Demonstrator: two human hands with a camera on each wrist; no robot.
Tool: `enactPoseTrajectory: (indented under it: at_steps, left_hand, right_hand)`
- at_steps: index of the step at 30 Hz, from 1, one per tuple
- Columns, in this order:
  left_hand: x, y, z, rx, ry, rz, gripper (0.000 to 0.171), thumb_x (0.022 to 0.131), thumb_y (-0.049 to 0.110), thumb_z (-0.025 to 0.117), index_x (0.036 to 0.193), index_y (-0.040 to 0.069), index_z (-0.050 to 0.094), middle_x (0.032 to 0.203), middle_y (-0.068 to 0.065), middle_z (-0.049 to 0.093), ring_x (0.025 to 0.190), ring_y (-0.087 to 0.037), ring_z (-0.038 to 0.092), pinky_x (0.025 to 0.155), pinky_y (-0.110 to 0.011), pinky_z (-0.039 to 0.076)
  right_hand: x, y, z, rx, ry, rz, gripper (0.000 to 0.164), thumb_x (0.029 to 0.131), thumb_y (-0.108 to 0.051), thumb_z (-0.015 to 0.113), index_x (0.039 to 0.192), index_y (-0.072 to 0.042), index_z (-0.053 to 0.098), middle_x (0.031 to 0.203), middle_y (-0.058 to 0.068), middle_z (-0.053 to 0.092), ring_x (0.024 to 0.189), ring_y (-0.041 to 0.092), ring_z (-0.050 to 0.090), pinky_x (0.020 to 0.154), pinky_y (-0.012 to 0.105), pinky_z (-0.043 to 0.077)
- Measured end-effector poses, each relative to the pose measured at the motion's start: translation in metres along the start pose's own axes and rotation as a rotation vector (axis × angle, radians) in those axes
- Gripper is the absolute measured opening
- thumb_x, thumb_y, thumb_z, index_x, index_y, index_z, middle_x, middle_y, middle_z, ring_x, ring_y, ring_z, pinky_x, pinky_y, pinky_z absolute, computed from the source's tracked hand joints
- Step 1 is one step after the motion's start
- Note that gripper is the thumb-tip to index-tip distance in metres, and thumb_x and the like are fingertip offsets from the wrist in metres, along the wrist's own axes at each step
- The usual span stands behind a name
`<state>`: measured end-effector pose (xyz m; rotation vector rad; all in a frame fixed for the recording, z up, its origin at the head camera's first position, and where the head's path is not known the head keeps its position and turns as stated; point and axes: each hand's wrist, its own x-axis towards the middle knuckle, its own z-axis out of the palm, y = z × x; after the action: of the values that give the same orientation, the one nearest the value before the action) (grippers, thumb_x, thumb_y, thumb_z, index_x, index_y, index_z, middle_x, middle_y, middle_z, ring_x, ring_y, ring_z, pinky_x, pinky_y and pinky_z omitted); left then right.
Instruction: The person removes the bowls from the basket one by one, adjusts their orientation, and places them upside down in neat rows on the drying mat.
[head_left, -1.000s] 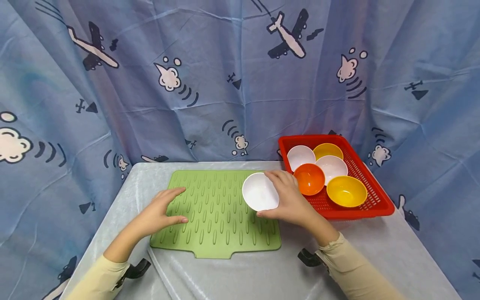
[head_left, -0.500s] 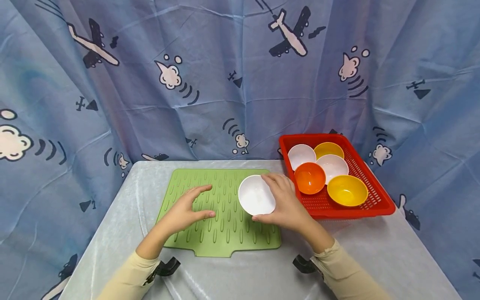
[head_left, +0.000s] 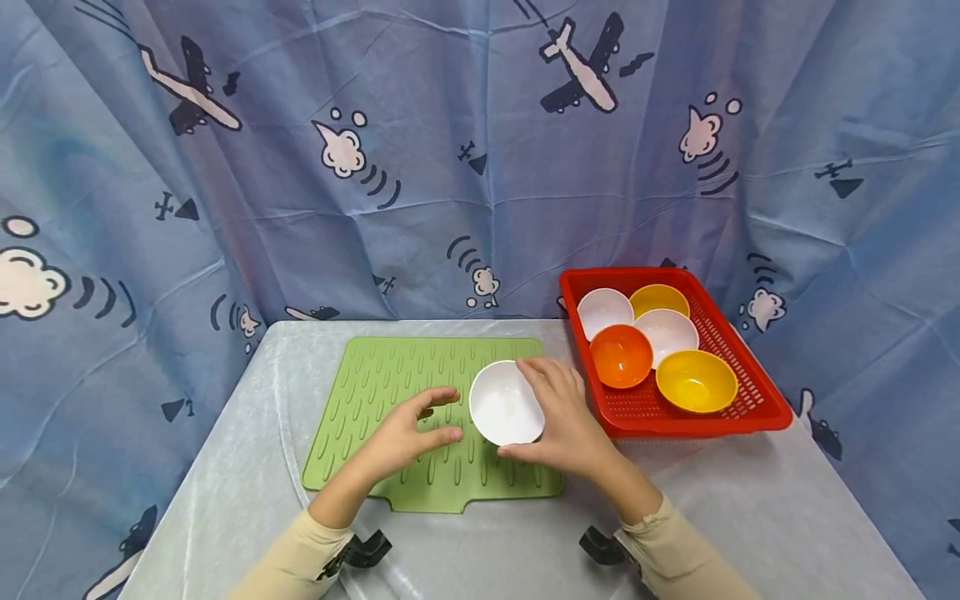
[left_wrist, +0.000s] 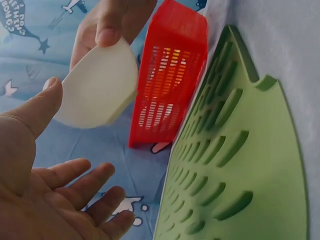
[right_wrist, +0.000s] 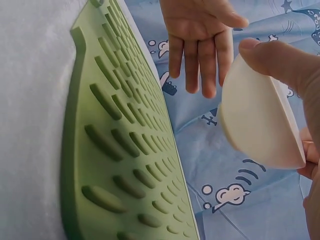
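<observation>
A white bowl (head_left: 506, 403) is held by my right hand (head_left: 564, 417), thumb and fingers gripping its right side, above the green ridged mat (head_left: 375, 375). From the right wrist view, the bowl (right_wrist: 262, 115) is tilted and raised off the mat (right_wrist: 115, 150). Just left of the bowl is my left hand (head_left: 408, 433), its thumb and fingers spread apart with nothing between them. The left wrist view has the left hand's fingers (left_wrist: 90, 187) extended beneath the bowl (left_wrist: 100, 87), and the thumb close to its rim; whether it touches, I cannot tell.
On the right of the table (head_left: 225, 467) stands a red perforated basket (head_left: 757, 408). In it lie an orange bowl (head_left: 622, 357), yellow bowls (head_left: 696, 382) and white bowls (head_left: 666, 333). A blue patterned curtain (head_left: 420, 167) hangs behind the table.
My left hand has moved right, from the mat's left side to close beside the white bowl. The right hand has carried the bowl slightly left and toward me.
</observation>
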<state>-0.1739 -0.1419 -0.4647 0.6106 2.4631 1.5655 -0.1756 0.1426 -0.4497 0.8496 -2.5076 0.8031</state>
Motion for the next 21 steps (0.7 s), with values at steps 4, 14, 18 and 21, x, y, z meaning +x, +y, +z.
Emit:
enactPoseTrajectory:
  at_steps: [4, 14, 18, 21]
  left_hand:
    - [0.001, 0.001, 0.005, -0.045, -0.026, 0.011, 0.064, 0.093, 0.028, 0.078, 0.146, 0.004, 0.052, 0.144, -0.006, 0.061, 0.136, -0.036, 0.052, 0.114, -0.055, 0.039]
    - [0.003, 0.001, 0.016, -0.298, -0.082, -0.093, 0.061, 0.098, 0.026, 0.071, 0.147, -0.003, 0.049, 0.139, -0.021, 0.060, 0.127, -0.036, 0.058, 0.104, -0.042, 0.051]
    - [0.002, 0.001, 0.018, -0.359, -0.093, -0.112, 0.062, 0.098, 0.028, 0.071, 0.146, -0.004, 0.049, 0.137, -0.021, 0.061, 0.125, -0.029, 0.059, 0.102, -0.037, 0.051]
    - [0.001, 0.002, 0.019, -0.401, -0.078, -0.106, 0.064, 0.096, 0.032, 0.073, 0.145, -0.004, 0.051, 0.131, -0.016, 0.064, 0.119, -0.021, 0.060, 0.100, -0.034, 0.051]
  right_hand:
    - [-0.004, -0.003, 0.002, -0.009, 0.017, -0.026, 0.116, 0.057, -0.053, 0.096, 0.151, -0.006, 0.047, 0.146, 0.014, 0.048, 0.137, 0.034, 0.036, 0.112, 0.063, 0.025]
    - [-0.005, -0.006, 0.007, -0.001, 0.060, -0.109, 0.118, 0.054, -0.053, 0.097, 0.150, -0.004, 0.047, 0.148, 0.015, 0.047, 0.139, 0.035, 0.038, 0.117, 0.062, 0.020]
    - [-0.004, -0.006, 0.010, -0.041, 0.065, -0.135, 0.118, 0.056, -0.057, 0.095, 0.150, -0.003, 0.047, 0.148, 0.015, 0.048, 0.139, 0.032, 0.039, 0.119, 0.061, 0.017]
    - [-0.003, -0.007, 0.013, -0.073, 0.065, -0.156, 0.119, 0.058, -0.061, 0.093, 0.151, -0.004, 0.045, 0.149, 0.015, 0.048, 0.139, 0.031, 0.040, 0.120, 0.062, 0.016]
